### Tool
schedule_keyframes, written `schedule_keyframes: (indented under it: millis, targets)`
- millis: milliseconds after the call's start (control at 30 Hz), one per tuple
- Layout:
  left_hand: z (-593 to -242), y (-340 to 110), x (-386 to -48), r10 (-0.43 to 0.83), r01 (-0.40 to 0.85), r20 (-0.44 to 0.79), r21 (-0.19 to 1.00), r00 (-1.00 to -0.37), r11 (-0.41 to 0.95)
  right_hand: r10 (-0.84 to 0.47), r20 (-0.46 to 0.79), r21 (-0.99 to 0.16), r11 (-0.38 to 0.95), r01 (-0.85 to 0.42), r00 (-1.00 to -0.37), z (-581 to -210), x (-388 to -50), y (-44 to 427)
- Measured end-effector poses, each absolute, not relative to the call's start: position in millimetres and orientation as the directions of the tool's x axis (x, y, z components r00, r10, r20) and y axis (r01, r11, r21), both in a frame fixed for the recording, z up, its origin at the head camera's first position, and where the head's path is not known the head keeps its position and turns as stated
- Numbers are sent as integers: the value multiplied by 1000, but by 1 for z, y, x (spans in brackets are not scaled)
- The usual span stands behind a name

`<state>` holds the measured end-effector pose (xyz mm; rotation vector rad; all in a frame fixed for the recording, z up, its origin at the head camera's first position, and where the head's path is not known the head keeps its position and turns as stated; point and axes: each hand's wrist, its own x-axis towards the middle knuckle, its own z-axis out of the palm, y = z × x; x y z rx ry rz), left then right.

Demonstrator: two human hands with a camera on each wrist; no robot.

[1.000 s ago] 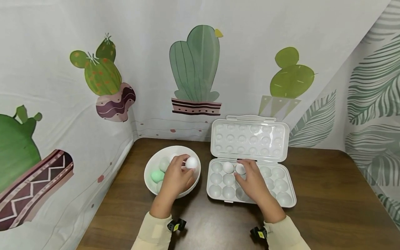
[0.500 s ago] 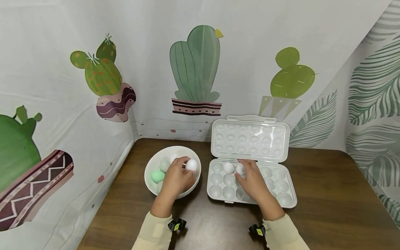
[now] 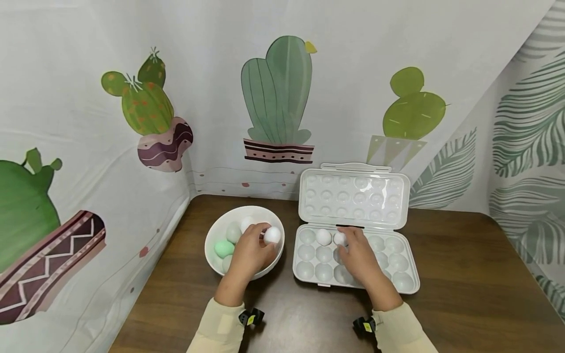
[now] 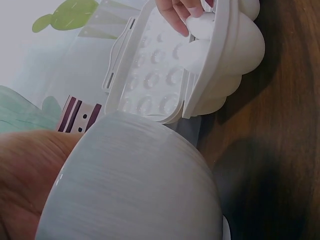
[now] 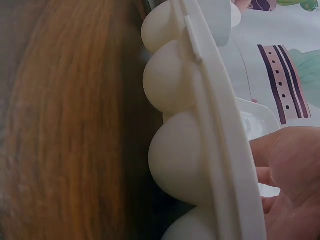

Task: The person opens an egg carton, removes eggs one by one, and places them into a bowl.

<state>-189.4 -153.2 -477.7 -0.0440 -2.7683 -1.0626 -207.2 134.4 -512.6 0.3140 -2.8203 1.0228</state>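
Note:
A white egg (image 3: 271,235) is gripped between the thumb and fingers of my left hand (image 3: 252,251), at the right side of the white bowl (image 3: 213,230). Inside that bowl lie a mint-green egg (image 3: 224,248), a pale grey-green egg (image 3: 233,231) and other eggs partly hidden by the hand. My right hand (image 3: 359,253) pinches another white egg (image 3: 339,239) in a back-row cup of the white egg tray (image 3: 296,274). Directly left of it, a white egg (image 3: 323,237) sits in its own cup. From the left wrist, the right fingers (image 4: 194,6) touch their egg.
The tray's hinged lid (image 3: 353,196) stands raised against the cactus-print cloth (image 3: 212,98). Beneath everything is a brown wooden table (image 3: 468,274). Rounded tray cups (image 5: 180,155) bulge downward in the right wrist view. Each wrist carries a small black camera (image 3: 251,317).
My left hand and its egg have shifted slightly down and right at the bowl. My right thumb and fingers have drawn closer round the egg in the tray.

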Motion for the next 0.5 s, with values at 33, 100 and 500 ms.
schedule_keyframes:
  millis: [33, 100, 500]
  targets:
    - [-478, -153, -190, -34, 90, 174, 659, -984, 747, -147, 196, -614, 752, -238, -970, -512, -207, 135]
    - [-479, -153, -190, -31, 90, 171, 654, -985, 751, -140, 214, -607, 757, -244, -967, -513, -207, 135]
    - [-481, -153, -191, -10, 103, 175, 625, -984, 774, -153, 202, -588, 771, -245, -967, -516, -211, 140]
